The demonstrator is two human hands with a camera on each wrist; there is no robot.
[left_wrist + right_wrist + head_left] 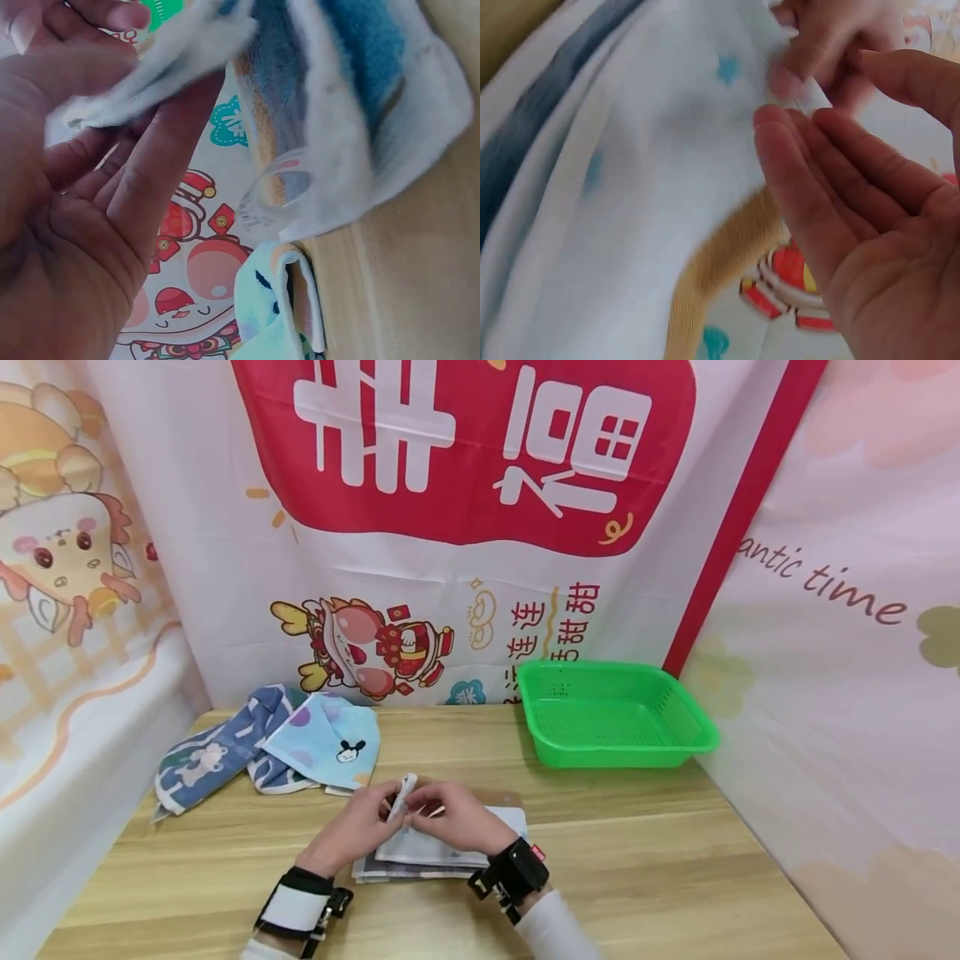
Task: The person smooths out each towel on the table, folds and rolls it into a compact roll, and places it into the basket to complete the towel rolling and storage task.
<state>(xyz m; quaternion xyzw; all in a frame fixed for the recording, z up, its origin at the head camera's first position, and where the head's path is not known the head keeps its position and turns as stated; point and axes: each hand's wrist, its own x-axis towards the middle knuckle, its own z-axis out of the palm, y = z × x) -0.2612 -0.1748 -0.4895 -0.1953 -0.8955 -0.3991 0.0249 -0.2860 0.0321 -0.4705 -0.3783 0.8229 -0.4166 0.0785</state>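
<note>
A small pale towel with blue stars (630, 195) and a tan border lies folded in front of me; its white and grey layers (431, 850) rest on the table in the head view. My left hand (352, 831) pinches a white edge of it (405, 789) between thumb and fingers, raised above the rest. The left wrist view shows that white edge (176, 64) blurred in the grip. Close beside it is my right hand (465, 818). In the right wrist view its fingers (802, 184) are extended, fingertips right at the towel, with thumb apart.
At the left back of the wooden table (637, 877), a dark blue towel (210, 760) lies crumpled under a light blue one (330, 739) with a cartoon face. A green plastic basket (551, 756) stands at the back right, near the printed cloth backdrop (450, 552).
</note>
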